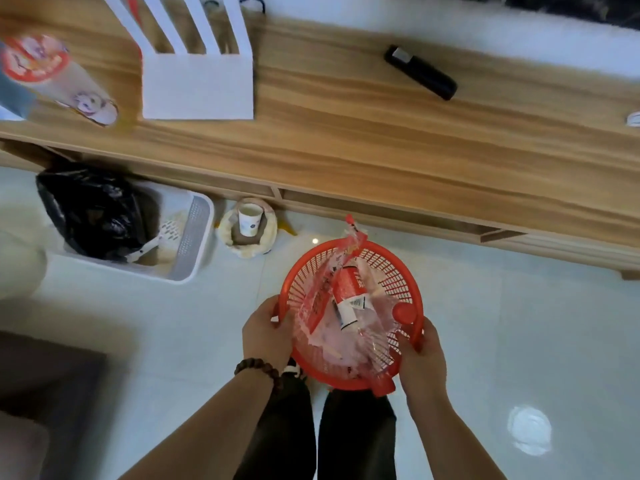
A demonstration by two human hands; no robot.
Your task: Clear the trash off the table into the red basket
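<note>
Red plastic mesh forms the basket [388, 271], which the person holds in front of the body, above the pale tiled floor [519, 323] and clear of the wooden table [346, 133]. The left hand [266, 332] grips the basket's left rim, fingers curled over the edge with the tips inside. The right hand [422, 355] grips the near right rim, thumb on top and fingers wrapped under it. Between the two hands, inside the basket, lie a red and white bottle [349, 296], crumpled clear wrapping [322, 299] that sticks up past the far rim, and a red cap [403, 313] just beside the right thumb. A bead bracelet [258, 367] circles the left wrist.

On the table, a black remote [420, 72] lies near the far edge, a white file holder [197, 81] stands towards the left, and a printed cup [55, 77] lies tilted at the left end. On the floor below the table's near edge sit a white bin [194, 237] with a black bag [93, 209] and a paper cup [250, 220].
</note>
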